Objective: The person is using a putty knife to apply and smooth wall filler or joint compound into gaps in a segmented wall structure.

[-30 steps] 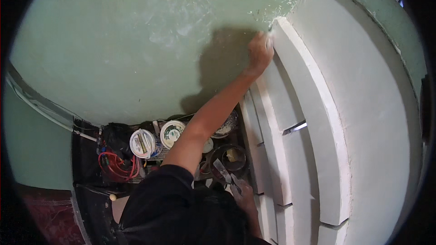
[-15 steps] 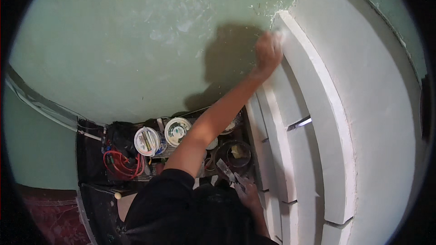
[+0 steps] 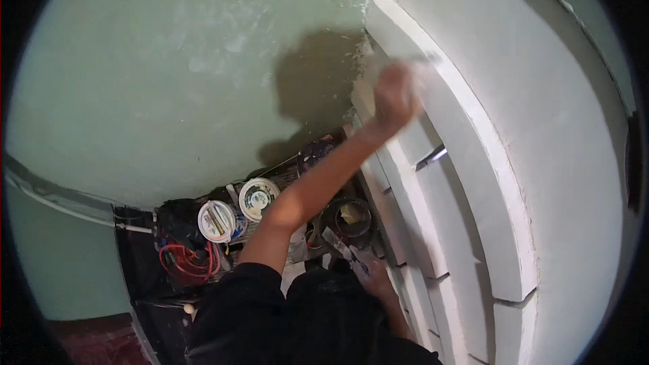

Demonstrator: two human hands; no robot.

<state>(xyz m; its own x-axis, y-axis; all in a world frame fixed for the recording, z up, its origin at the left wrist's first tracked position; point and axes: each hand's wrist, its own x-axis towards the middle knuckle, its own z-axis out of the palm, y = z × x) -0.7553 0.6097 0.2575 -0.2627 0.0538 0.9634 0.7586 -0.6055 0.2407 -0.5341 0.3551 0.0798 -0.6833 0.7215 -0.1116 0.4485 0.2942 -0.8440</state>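
Note:
My left hand (image 3: 395, 98) is stretched out over a long white plastered ledge (image 3: 466, 98). Its fingers are closed, and motion smears them. A pale, blurred thing shows at the fingertips against the ledge's edge; its kind cannot be made out. Close to my body, my right hand (image 3: 370, 274) is closed around a putty knife (image 3: 338, 243), whose flat, whitish-smeared blade points up and to the left. Beyond the knife stands a dark round bucket (image 3: 362, 228) with a yellowish piece (image 3: 351, 214) inside.
A green wall (image 3: 169, 88) with white smudges rises ahead. Several more white ledges (image 3: 412, 196) run along the right. Lower left, two white-lidded tubs (image 3: 259, 197) stand on a slatted surface beside coiled red hose (image 3: 186, 262) and a black bag (image 3: 181, 220).
My left hand has moved along the ledge, away from its far end and nearer to me. The whole view has shifted and turned slightly. My right hand still holds the putty knife.

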